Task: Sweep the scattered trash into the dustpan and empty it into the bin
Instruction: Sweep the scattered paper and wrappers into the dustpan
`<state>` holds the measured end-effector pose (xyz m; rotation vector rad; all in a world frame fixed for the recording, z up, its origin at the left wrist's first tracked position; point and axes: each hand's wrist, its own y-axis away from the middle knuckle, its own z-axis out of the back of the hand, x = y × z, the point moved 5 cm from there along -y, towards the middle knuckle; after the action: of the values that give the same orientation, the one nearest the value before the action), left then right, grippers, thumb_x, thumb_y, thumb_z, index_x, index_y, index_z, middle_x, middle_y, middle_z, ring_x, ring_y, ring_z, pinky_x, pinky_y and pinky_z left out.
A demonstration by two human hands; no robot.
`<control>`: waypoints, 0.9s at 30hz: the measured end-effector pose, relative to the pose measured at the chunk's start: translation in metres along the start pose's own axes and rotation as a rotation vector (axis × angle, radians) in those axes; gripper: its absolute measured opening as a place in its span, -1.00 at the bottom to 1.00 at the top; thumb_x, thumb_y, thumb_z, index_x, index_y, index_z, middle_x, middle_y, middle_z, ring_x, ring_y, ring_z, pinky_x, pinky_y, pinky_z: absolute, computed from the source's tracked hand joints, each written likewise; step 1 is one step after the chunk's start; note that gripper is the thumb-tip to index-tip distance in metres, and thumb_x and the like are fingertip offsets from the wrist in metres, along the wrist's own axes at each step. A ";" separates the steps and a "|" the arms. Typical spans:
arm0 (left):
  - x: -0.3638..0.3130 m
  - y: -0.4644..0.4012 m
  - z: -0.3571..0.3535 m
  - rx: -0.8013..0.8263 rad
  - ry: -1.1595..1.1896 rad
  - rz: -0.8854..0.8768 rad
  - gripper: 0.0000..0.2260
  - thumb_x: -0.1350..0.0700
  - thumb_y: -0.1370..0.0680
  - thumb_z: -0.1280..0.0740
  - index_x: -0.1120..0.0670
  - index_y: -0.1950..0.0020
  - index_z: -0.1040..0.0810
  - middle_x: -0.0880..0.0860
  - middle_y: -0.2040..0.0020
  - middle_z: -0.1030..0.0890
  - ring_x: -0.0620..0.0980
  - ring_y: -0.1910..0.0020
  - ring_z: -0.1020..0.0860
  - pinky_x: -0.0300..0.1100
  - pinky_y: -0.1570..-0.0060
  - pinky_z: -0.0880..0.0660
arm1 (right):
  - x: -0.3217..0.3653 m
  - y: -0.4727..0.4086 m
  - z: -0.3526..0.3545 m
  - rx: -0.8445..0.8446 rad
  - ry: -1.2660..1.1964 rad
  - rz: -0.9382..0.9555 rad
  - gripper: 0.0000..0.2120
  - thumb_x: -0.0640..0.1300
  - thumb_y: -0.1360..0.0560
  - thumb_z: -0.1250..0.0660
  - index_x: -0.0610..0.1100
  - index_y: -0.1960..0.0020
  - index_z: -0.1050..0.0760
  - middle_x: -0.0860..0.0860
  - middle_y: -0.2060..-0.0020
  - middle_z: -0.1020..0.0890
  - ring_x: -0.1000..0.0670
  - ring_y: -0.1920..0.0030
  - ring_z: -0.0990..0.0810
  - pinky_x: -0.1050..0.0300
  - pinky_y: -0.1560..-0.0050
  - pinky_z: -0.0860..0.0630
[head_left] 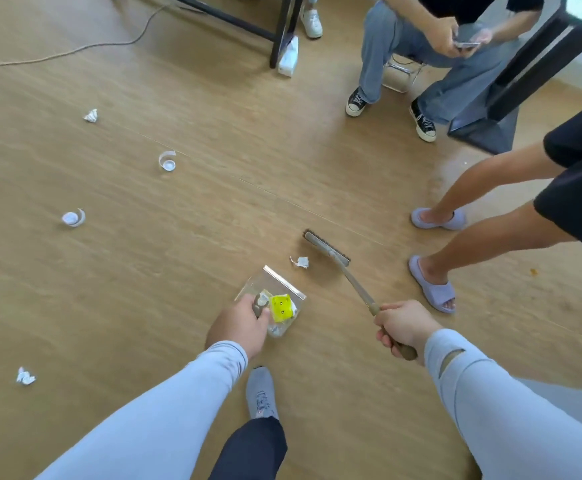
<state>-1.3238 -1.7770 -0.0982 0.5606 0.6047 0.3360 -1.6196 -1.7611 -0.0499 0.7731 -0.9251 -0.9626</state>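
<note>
A clear plastic dustpan (275, 284) rests on the wooden floor with a yellow scrap (280, 307) and bits of paper inside it. My left hand (239, 327) grips its handle. My right hand (402, 329) holds the handle of a small broom whose brush head (325, 248) sits on the floor just beyond the dustpan. A crumpled paper scrap (300, 261) lies between the brush and the dustpan's open lip. More trash lies to the left: a paper wad (91, 116), two torn cups (167, 161) (73, 217), and another wad (25, 376).
A person in purple slippers (433, 285) stands close on the right. Another person sits on a stool (403, 69) at the back, feet out. Black table legs (282, 32) (490, 126) stand at the back, and a cable (75, 50) crosses the far-left floor. My own foot (261, 393) is below the dustpan.
</note>
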 end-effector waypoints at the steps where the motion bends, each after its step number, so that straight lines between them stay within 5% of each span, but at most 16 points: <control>1: -0.001 -0.008 0.003 0.004 -0.003 0.004 -0.83 -0.08 -0.62 -0.28 -0.02 -0.09 -0.52 0.05 0.00 -0.68 0.19 0.01 -0.62 -0.06 0.07 -0.54 | 0.005 0.000 -0.005 0.019 0.030 -0.022 -0.81 -0.32 -0.54 -0.22 -0.09 0.12 -0.52 -0.20 0.33 -0.53 -0.05 0.47 -0.36 0.19 0.44 -0.29; 11: -0.011 -0.024 0.031 0.070 -0.070 0.001 -0.68 -0.10 -0.65 -0.21 -0.04 -0.37 -0.48 0.04 -0.17 -0.67 0.15 -0.09 -0.63 -0.09 0.07 -0.50 | 0.014 0.070 0.055 0.155 0.124 -0.138 -0.75 -0.28 -0.55 -0.36 -0.13 -0.21 -0.55 -0.19 0.39 -0.55 -0.01 0.56 -0.37 0.25 0.57 -0.29; 15: -0.009 -0.024 0.048 0.057 -0.021 0.023 -0.74 -0.11 -0.64 -0.24 -0.01 -0.23 -0.51 0.03 -0.11 -0.68 0.16 -0.04 -0.63 -0.05 0.02 -0.57 | 0.036 0.071 0.055 0.107 0.106 -0.053 -0.73 -0.29 -0.54 -0.33 -0.11 -0.22 -0.52 -0.19 0.42 -0.54 -0.02 0.57 -0.37 0.24 0.57 -0.30; 22: -0.027 -0.031 0.086 -0.033 0.063 0.079 -0.71 -0.11 -0.63 -0.26 -0.03 -0.29 -0.52 0.00 -0.16 -0.67 0.15 -0.14 -0.62 -0.08 0.00 -0.51 | 0.095 0.044 0.072 0.078 0.064 0.049 -0.81 -0.26 -0.57 -0.31 -0.13 -0.16 -0.50 -0.17 0.44 -0.54 -0.01 0.56 -0.38 0.26 0.54 -0.31; 27: -0.051 -0.046 0.127 -0.131 0.139 0.148 -0.75 -0.10 -0.62 -0.29 0.00 -0.20 -0.55 -0.05 0.06 -0.64 0.13 -0.04 -0.63 -0.07 -0.04 -0.57 | 0.155 0.008 0.084 0.127 0.088 0.080 -0.83 -0.26 -0.57 -0.31 -0.20 -0.16 -0.50 -0.14 0.51 -0.52 0.00 0.61 -0.38 0.29 0.56 -0.32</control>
<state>-1.2792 -1.8866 -0.0164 0.4596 0.6710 0.5542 -1.6503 -1.9118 0.0365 0.8726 -0.9400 -0.7998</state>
